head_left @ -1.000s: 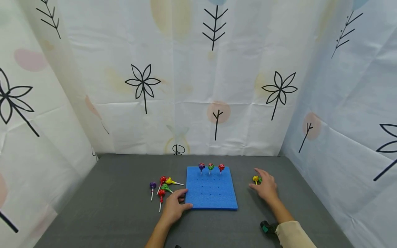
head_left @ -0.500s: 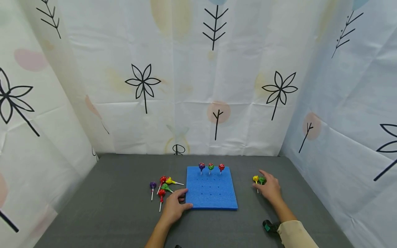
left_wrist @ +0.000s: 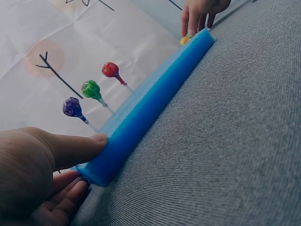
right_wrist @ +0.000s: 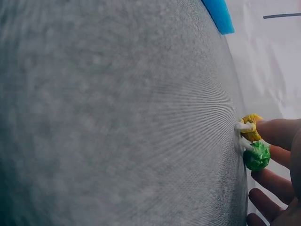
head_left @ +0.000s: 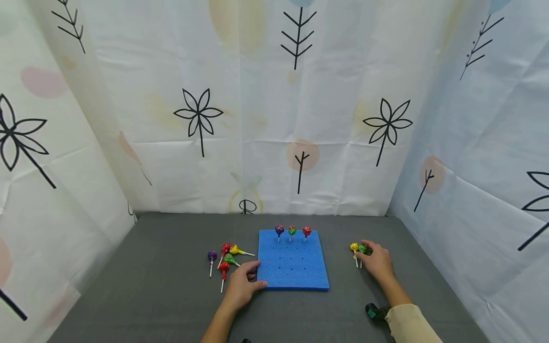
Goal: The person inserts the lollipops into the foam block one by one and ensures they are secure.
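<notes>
On the grey table: blue foam board lies flat, with 3 lollipops standing in its far row: a purple lollipop, a green-topped lollipop and a red lollipop.
Left hand: the left hand rests at the board's near left corner, thumb laid straight along the top edge and fingers under the corner; it steadies the foam and grips nothing else.
Right hand: the right hand sits well right of the board, fingertips touching the heads of a yellow lollipop and a green lollipop, which lie side by side on the table.
Grip state: the fingers curl over the 2 heads, but I cannot tell whether either is actually pinched yet.
Step in hand: by my reading, picking 1 lollipop from the right-hand pair.
Next move: it would call for a firm pinch on 1 stick and a turn to upright, stick down over an empty hole.
Loose supply: 5 more lollipops lie in a cluster left of the board.
Hard to make out: the sticks of the right-hand pair are mostly covered in the wrist view; the board's holes are too small to count surely; a dark green object by the right sleeve is unclear.
</notes>
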{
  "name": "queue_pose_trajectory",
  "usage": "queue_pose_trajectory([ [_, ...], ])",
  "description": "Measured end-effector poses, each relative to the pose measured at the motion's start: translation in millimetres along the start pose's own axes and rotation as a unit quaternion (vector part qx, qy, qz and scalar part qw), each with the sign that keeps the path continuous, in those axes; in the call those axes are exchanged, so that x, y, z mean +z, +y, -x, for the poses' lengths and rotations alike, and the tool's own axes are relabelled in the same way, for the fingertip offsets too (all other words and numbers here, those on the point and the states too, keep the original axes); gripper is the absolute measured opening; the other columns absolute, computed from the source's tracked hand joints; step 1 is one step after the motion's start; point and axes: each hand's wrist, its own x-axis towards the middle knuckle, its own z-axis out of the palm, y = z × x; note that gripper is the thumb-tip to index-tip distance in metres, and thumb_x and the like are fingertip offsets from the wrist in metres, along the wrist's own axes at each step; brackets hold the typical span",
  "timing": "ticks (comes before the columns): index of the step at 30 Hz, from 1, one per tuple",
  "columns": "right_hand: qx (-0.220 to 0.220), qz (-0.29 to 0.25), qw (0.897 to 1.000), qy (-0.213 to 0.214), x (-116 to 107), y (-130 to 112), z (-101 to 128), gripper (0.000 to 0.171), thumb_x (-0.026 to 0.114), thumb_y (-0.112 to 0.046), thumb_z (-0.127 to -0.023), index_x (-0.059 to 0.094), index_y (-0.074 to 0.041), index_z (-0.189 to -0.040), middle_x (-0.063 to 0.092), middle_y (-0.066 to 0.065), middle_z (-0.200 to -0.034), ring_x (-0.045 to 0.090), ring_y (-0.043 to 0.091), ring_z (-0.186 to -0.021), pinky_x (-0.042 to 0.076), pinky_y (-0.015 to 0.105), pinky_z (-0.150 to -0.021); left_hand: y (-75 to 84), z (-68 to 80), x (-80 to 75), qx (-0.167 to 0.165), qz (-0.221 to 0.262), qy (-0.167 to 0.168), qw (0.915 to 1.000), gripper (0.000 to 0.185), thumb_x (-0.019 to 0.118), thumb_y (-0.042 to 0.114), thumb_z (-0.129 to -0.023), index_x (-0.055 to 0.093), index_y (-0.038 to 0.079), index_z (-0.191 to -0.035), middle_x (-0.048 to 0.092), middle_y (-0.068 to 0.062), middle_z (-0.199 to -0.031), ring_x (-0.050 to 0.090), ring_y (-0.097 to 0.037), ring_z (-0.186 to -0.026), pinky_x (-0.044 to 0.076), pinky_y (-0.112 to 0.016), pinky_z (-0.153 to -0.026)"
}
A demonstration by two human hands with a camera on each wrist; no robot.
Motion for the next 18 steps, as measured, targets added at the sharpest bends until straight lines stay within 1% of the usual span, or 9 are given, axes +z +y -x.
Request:
queue_pose_trajectory([
  [4,-0.005,0.003,1.0,0.012,0.8,1.5,-1.4,0.043,0.068,-0.017,-0.089,0.059,0.004,-0.125,0.057,0.031,-0.123,0.048,0.049,-0.108,0.036,0.062,-0.091,-1.4,-0.8,0.6,-0.004,-0.001,0.001,1.0,0.059,0.083,0.014,-0.077,0.059,0.0,-0.129,0.058,-0.019,-0.125,0.061,-0.032,-0.105,0.051,-0.046,-0.088],
  [10,-0.011,-0.006,0.999,0.034,3.8,3.8,-2.5,0.034,0.068,-0.015,-0.09,0.063,0.004,-0.118,0.063,0.027,-0.111,0.051,0.044,-0.1,0.039,0.057,-0.085,-1.5,-0.2,0.7,-0.001,0.001,0.002,1.0,0.059,0.083,0.014,-0.077,0.059,0.0,-0.129,0.059,-0.02,-0.124,0.061,-0.032,-0.105,0.051,-0.046,-0.088],
  [15,-0.017,-0.02,0.998,0.052,5.4,6.9,-2.9,0.027,0.067,-0.013,-0.089,0.066,0.003,-0.11,0.065,0.022,-0.098,0.052,0.04,-0.092,0.039,0.053,-0.079,-1.0,0.9,0.9,0.005,0.001,0.003,1.0,0.059,0.084,0.013,-0.076,0.06,-0.002,-0.128,0.059,-0.02,-0.123,0.061,-0.032,-0.103,0.052,-0.046,-0.087],
  [18,-0.022,-0.025,0.998,0.056,5.3,8.0,-3.3,0.024,0.068,-0.013,-0.089,0.067,0.003,-0.107,0.064,0.018,-0.092,0.053,0.039,-0.089,0.039,0.051,-0.077,-1.1,1.2,1.1,0.011,0.002,0.005,0.9999,0.059,0.084,0.012,-0.076,0.06,-0.002,-0.127,0.059,-0.021,-0.123,0.062,-0.032,-0.103,0.052,-0.046,-0.086],
])
